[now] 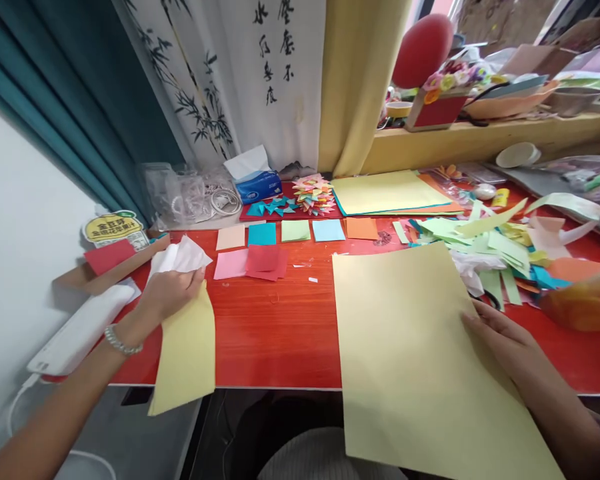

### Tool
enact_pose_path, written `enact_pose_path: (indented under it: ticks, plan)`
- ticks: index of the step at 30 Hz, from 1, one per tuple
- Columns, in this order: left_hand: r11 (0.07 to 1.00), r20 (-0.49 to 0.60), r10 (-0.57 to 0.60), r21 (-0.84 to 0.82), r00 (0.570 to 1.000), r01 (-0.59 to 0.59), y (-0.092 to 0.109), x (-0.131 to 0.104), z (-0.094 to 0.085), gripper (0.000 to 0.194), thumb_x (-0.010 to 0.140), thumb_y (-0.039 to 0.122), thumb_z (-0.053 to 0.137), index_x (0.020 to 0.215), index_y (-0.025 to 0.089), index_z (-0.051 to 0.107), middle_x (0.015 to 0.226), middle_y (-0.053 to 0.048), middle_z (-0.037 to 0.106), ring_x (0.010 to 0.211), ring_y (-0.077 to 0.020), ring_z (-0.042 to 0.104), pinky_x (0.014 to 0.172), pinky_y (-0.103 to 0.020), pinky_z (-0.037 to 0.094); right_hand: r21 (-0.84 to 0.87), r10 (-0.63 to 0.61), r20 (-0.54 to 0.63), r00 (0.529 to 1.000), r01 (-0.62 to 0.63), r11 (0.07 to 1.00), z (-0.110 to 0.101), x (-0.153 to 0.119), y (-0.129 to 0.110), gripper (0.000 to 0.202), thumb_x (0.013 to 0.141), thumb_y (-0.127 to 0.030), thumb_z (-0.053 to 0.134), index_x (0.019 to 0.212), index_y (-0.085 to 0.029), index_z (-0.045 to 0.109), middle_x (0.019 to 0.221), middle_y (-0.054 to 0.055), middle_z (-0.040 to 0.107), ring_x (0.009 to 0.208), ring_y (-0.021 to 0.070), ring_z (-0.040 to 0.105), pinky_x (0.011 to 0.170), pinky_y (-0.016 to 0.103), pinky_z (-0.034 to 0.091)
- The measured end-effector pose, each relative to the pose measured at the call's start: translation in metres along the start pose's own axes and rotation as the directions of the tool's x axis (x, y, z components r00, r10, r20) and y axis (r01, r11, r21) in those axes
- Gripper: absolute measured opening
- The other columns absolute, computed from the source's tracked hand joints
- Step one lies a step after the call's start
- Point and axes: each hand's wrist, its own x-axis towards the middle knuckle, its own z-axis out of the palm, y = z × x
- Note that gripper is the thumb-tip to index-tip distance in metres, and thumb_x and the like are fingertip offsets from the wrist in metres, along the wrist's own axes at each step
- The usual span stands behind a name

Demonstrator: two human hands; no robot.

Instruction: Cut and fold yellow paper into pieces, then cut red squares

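Note:
My left hand (167, 295) is closed at the left of the red table, with a crumpled white tissue (183, 255) at its fingers. A narrow yellow paper piece (185, 353) hangs from the same hand, its lower end past the table's front edge. On the right, my right hand (505, 343) grips the right edge of a large yellow paper sheet (405, 353), tilted toward me and covering part of the table edge. Small paper squares lie between the hands: a pink one (230, 265), a red one (263, 259), a teal one (261, 234) and others.
Paper scraps (485, 237) are heaped on the right, with scissors handles (490, 300) partly under them. Behind lie a stack of coloured sheets (390, 193), a folded paper flower (314, 195) and a blue tissue pack (255, 183). A white power strip (83, 327) lies far left.

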Motion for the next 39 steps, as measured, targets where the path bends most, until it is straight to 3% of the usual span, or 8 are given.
enact_pose_path:
  ticks: [7,14,20,24,30,33,36,39]
  plan:
    - [0.969,-0.082,0.12,0.227,0.989,-0.099,0.001,-0.016,0.03,0.037,0.091,0.028,0.035,0.062,0.017,0.056,0.055,-0.006,0.059,0.052,-0.0192,0.054,0.052,-0.03,0.029,-0.068,-0.062,-0.007,0.998,0.062,0.996,0.015,0.008,0.002,0.05,0.069,-0.04,0.068,0.117,-0.03,0.059,0.121,0.005,0.063,0.087,0.0212,0.067,0.053,0.02,0.052]
    - [0.927,-0.088,0.299,0.265,0.95,-0.267,0.032,-0.024,0.021,0.029,0.089,0.022,0.037,0.065,0.018,0.053,0.059,-0.004,0.054,0.061,-0.0196,0.049,0.061,-0.034,0.034,-0.225,-0.142,-0.103,0.985,0.116,0.967,0.026,0.031,0.0,0.045,0.07,-0.04,0.066,0.112,-0.027,0.063,0.124,0.003,0.06,0.096,0.0189,0.064,0.057,0.014,0.051]
    - [0.909,-0.097,0.363,0.257,0.927,-0.329,0.053,-0.024,0.021,0.025,0.089,0.022,0.04,0.067,0.018,0.052,0.062,-0.003,0.053,0.061,-0.019,0.047,0.061,-0.034,0.034,-0.272,-0.183,-0.028,0.983,0.169,0.947,0.016,0.05,0.014,0.049,0.069,-0.046,0.066,0.114,-0.028,0.06,0.118,-0.001,0.063,0.102,0.0164,0.06,0.062,0.011,0.048]
    - [0.914,-0.105,0.346,0.263,0.932,-0.31,0.051,-0.018,0.024,0.023,0.089,0.021,0.04,0.069,0.018,0.052,0.064,-0.004,0.054,0.062,-0.0193,0.048,0.062,-0.035,0.036,-0.243,-0.244,-0.014,0.97,0.233,0.942,0.014,0.05,0.015,0.045,0.067,-0.044,0.067,0.108,-0.026,0.062,0.107,0.0,0.066,0.091,0.0159,0.063,0.061,0.014,0.049]
    - [0.915,-0.122,0.325,0.291,0.938,-0.279,0.032,-0.006,0.028,0.021,0.089,0.019,0.038,0.076,0.015,0.055,0.069,-0.008,0.056,0.069,-0.0237,0.054,0.064,-0.038,0.04,-0.251,-0.326,0.156,0.932,0.357,0.9,0.025,0.042,-0.005,0.037,0.076,-0.039,0.061,0.111,-0.025,0.06,0.107,0.003,0.066,0.089,0.0176,0.063,0.065,0.018,0.05]
    - [0.91,-0.18,0.338,0.311,0.924,-0.272,0.033,-0.002,0.015,0.017,0.088,0.017,0.041,0.092,0.013,0.057,0.088,-0.014,0.062,0.087,-0.0292,0.058,0.072,-0.042,0.044,-0.318,-0.317,0.158,0.935,0.352,0.88,0.032,0.04,-0.016,0.035,0.077,-0.036,0.059,0.109,-0.023,0.06,0.101,0.006,0.068,0.083,0.0197,0.065,0.061,0.021,0.052]
    - [0.929,-0.352,0.356,0.238,0.866,-0.285,0.058,-0.002,-0.012,0.027,0.085,0.015,0.049,0.111,0.012,0.053,0.113,-0.018,0.057,0.113,-0.0328,0.05,0.09,-0.046,0.043,-0.316,-0.289,0.191,0.938,0.338,0.887,0.038,0.04,-0.021,0.037,0.075,-0.034,0.06,0.11,-0.022,0.06,0.095,0.006,0.069,0.074,0.0208,0.066,0.058,0.027,0.054]
    - [0.803,-0.289,0.576,0.028,0.764,-0.595,0.107,-0.011,-0.036,0.031,0.084,0.016,0.053,0.115,0.014,0.05,0.115,-0.015,0.058,0.109,-0.0253,0.054,0.093,-0.04,0.045,-0.289,-0.297,0.255,0.92,0.366,0.884,0.042,0.04,-0.02,0.041,0.075,-0.034,0.059,0.113,-0.02,0.059,0.096,0.006,0.07,0.076,0.021,0.067,0.06,0.029,0.055]
